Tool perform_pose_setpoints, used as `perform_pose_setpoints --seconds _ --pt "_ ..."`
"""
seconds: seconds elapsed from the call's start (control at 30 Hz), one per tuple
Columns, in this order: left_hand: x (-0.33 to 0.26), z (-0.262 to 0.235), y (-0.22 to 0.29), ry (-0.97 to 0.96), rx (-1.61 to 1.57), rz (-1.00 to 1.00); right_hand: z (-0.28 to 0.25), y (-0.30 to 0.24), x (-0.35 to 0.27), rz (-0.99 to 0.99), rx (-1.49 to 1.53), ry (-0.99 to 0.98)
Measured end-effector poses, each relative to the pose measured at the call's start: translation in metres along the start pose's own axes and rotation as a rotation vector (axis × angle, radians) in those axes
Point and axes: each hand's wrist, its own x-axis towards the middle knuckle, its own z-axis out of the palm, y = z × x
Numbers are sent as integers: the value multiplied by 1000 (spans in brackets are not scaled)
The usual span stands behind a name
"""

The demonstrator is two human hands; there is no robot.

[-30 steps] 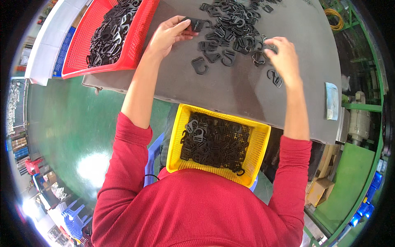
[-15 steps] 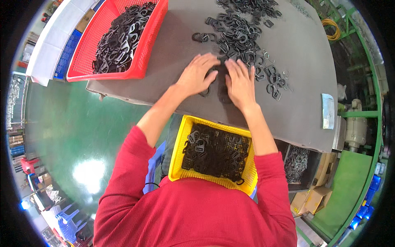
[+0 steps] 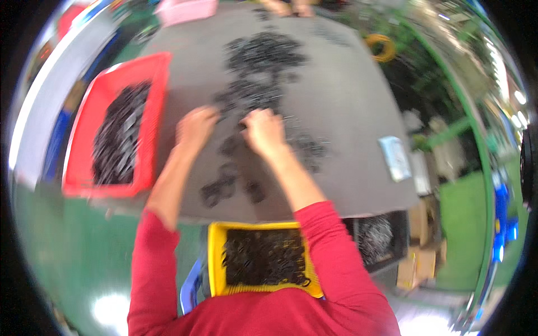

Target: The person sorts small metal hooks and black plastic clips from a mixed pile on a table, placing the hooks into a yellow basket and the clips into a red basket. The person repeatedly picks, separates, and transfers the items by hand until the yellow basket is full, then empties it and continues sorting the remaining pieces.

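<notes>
On the grey table a pile of black plastic hooks [image 3: 263,56] stretches toward me, blurred by motion. My left hand [image 3: 196,127] is at the pile's near left side, its fingers curled in; what they hold, if anything, is too smeared to make out. Close by, my right hand [image 3: 264,130] has bent fingers with a small dark piece at their tips, seemingly one of the hooks. Between my forearms, a few loose hooks [image 3: 219,187] lie near the table's front edge. A yellow basket [image 3: 216,260] holding many black hooks is at my lap.
A red basket [image 3: 161,112] full of black pieces stands at the left table edge. Metal wire pieces [image 3: 308,147] lie right of my right hand. At the far edge are another person's hands [image 3: 277,7] and a pink basket [image 3: 185,11]. A blue-white packet [image 3: 395,158] is at right.
My view has shifted, showing more of the table's far side. My hands were spread flat by the pile; now they are curled and farther apart. Loose hooks now show between my forearms.
</notes>
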Motion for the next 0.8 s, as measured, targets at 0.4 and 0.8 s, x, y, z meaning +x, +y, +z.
perform_pose_setpoints --seconds 0.4,0.8 --pt "-9 -15 46 -444 -808 -105 -32 18 -38 208 683 147" --pt "-5 -30 44 -281 -811 -179 -39 -1 -46 245 821 70"
